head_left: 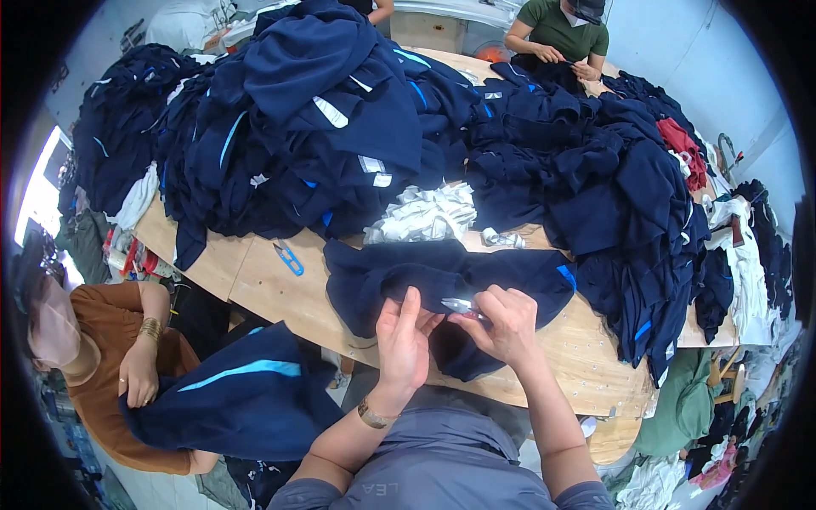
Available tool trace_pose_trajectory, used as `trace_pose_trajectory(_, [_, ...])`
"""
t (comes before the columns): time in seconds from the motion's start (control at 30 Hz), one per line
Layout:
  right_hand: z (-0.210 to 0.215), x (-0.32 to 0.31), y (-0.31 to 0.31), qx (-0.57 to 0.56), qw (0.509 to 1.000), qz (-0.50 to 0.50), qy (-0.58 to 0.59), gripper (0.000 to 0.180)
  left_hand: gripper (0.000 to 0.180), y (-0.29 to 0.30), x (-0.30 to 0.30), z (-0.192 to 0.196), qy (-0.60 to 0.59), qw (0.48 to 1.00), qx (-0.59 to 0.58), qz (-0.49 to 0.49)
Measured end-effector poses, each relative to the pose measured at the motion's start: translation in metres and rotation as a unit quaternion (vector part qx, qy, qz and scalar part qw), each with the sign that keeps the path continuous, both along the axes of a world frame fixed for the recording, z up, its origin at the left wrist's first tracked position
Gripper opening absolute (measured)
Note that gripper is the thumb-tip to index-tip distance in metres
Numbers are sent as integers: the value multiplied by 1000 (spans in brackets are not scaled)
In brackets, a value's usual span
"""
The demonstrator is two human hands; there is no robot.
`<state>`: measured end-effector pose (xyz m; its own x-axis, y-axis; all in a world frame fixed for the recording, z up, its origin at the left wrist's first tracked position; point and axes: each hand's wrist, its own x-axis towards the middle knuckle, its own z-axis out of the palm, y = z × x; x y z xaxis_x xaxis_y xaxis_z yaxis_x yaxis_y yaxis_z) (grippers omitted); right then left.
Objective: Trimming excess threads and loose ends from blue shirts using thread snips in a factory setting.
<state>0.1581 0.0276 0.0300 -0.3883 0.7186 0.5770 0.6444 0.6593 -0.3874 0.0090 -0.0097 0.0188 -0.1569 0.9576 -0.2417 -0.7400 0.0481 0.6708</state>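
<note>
Right hand (507,321) gripping snips (457,304), left hand (404,342) pinching cloth (529,270) by the surface's (557,370) near edge, I should keep fabric taut, tips shallow.

Looks bright and evenly lit across the middle, slightly cool on the pale wall (697,64), and burns out to plain white at the opening (38,191) on the far left. Lays only soft shadows on the wooden table (255,285), sinks the folds of the navy cloth (527,280) toward black, and picks out the small metal tool (457,304) brightly. Bows the table's edge, softens and smears near the rim, and drops to black in the corners.
</note>
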Motion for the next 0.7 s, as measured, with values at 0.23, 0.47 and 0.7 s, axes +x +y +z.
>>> trace_pose_trajectory(0.23, [5,-2,-2,56,997,-9,-48,33,19,-1,2,-2,31,999,13,18])
trace_pose_trajectory(0.47, [10,-2,0,85,995,-8,-58,34,16,-1,4,-2,42,998,27,21])
trace_pose_trajectory(0.7, [10,-2,-1,46,997,16,-64,31,16,-3,5,-9,63,997,36,28])
